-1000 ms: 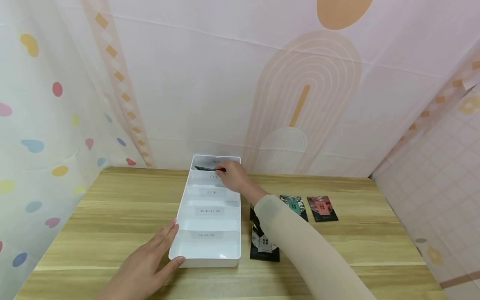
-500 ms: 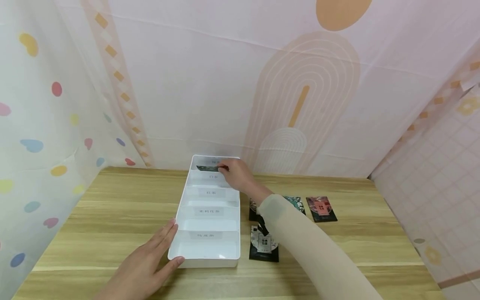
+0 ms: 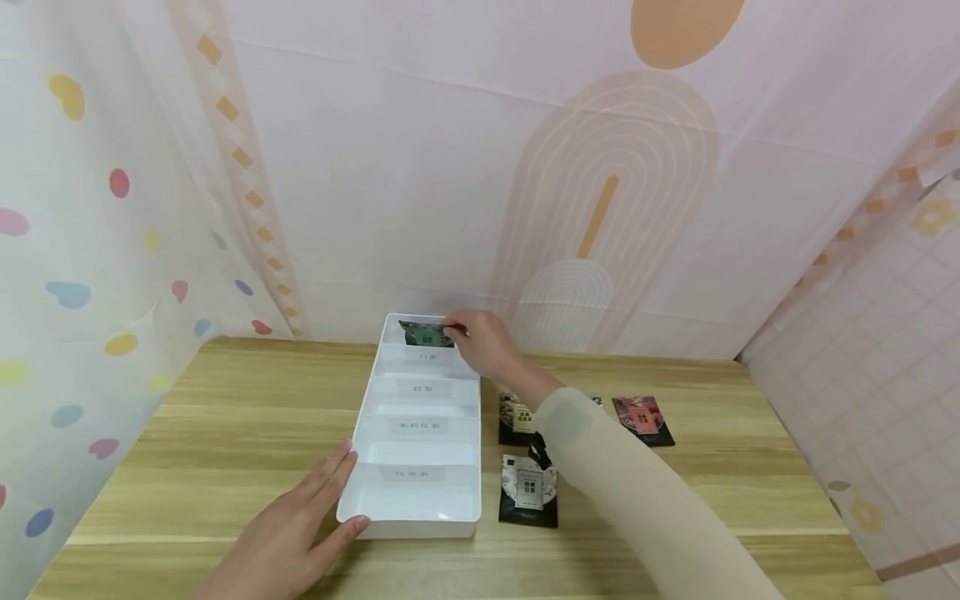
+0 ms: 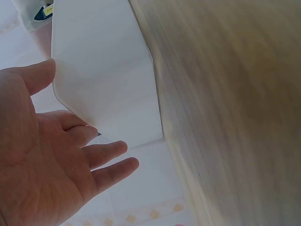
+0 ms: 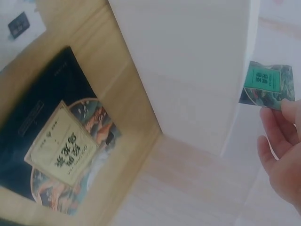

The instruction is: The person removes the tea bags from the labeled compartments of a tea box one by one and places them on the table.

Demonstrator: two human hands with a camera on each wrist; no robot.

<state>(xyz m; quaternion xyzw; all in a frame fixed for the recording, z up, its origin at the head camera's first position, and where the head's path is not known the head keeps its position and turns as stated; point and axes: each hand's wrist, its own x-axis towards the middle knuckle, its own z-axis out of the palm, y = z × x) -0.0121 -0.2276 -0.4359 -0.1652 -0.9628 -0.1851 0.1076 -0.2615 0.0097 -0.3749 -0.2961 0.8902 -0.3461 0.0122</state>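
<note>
A long white box with several labelled compartments stands on the wooden table. In the head view, my right hand pinches the right edge of a green-labelled tea sachet at the farthest compartment. The right wrist view shows this green sachet partly behind the box wall, with the thumb and fingers on its edge. My left hand rests at the box's near left corner, fingers along the side and thumb at the front. In the left wrist view the left hand's fingers are spread beside the white wall.
Right of the box lie a yellow-label sachet, a white-label sachet and a red-label sachet. Another sachet is mostly hidden by the right sleeve. A patterned curtain hangs behind the table.
The green sachet has turned from nearly edge-on to show its printed face. My right hand has shifted slightly right, still pinching it. The left hand stays at the box corner.
</note>
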